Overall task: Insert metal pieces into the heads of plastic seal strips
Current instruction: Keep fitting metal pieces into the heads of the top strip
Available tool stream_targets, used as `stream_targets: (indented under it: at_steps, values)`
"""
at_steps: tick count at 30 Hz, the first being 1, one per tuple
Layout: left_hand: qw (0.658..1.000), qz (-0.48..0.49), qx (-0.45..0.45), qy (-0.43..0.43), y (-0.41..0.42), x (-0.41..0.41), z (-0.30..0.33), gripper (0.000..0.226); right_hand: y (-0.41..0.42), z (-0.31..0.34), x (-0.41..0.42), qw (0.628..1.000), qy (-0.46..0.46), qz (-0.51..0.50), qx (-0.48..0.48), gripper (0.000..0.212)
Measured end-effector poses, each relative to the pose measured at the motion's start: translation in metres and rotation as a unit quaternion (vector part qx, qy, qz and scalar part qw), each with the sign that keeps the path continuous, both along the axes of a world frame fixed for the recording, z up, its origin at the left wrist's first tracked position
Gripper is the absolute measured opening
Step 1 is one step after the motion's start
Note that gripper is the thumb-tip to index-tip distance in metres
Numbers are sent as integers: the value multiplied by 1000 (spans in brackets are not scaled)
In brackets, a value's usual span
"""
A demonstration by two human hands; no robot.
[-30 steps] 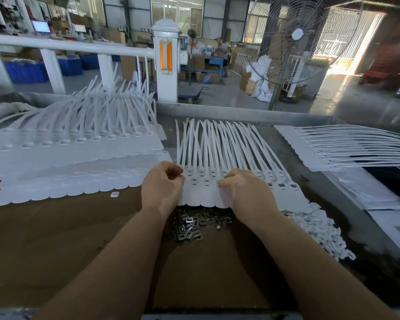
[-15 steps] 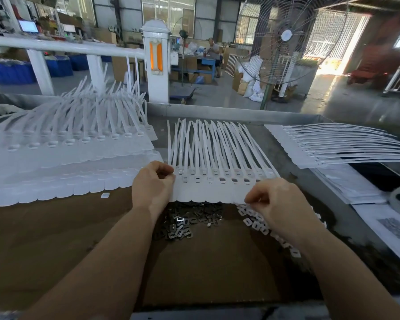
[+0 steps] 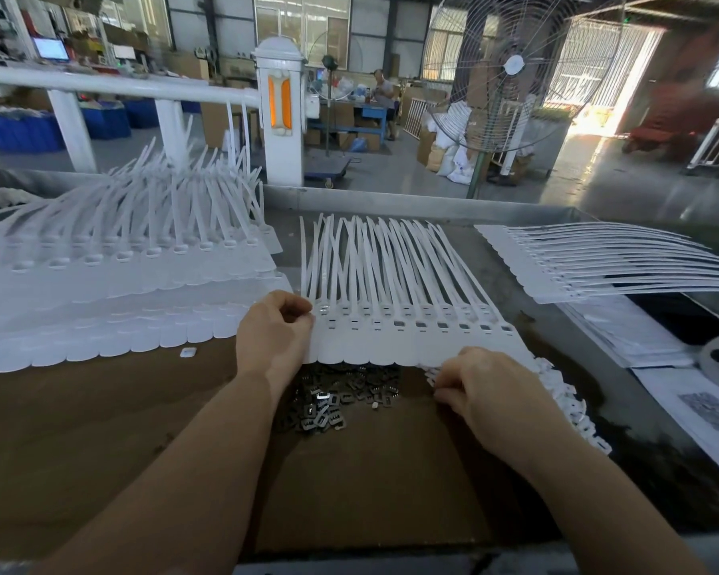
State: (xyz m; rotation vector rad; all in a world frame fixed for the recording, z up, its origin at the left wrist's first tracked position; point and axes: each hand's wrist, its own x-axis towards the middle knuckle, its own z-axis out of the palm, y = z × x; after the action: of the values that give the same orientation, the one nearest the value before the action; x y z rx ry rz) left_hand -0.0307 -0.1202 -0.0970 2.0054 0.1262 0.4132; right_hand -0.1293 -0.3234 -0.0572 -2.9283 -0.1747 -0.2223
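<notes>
At the centre of the frame we are pinching the left end of the joined row of white plastic seal strips (image 3: pixel 411 329) with our left hand (image 3: pixel 272 336), its fingers curled at the first head. Our right hand (image 3: pixel 488 388), at lower right of the row, is curling around small white plastic clips (image 3: pixel 573 402). The metal pieces (image 3: pixel 333 402) are lying heaped on the brown worktop (image 3: pixel 100 429) just below the row.

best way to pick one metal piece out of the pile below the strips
Pinch a loose metal piece at the near edge of the pile by its two long sides, coming from above. The pieces are flat, small and overlapping, so a top fingertip pinch likely suits. The right hand is closer.
</notes>
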Motion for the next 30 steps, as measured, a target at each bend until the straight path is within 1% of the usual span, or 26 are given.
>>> stream_targets:
  at_steps: [4, 9, 17, 21, 24, 30]
  values:
    - [1000, -5, -3, 1, 0, -1, 0, 11, 3, -2, 2, 999, -32, 8, 29, 15]
    - [1000, -2, 3, 1, 0, -1, 0, 11, 16, 3, 13, 983, -107, 15, 148, 11]
    - [1000, -5, -2, 2, 0, -2, 0, 11, 41, 1, 49, 954, -171, 1, 247, 15]
    - [1000, -5, 1, 3, 0, -4, 1, 11, 46, -12, 57, 939, -204, -18, 276, 15]
    - [1000, -3, -4, 5, 1, -4, 1, 10, 44, -23, 56, 935, -215, -27, 280, 14]
    - [999, -7, -46, 0, 0, -8, 4, 7, 41, -28, 55, 931, -226, -19, 285, 14]
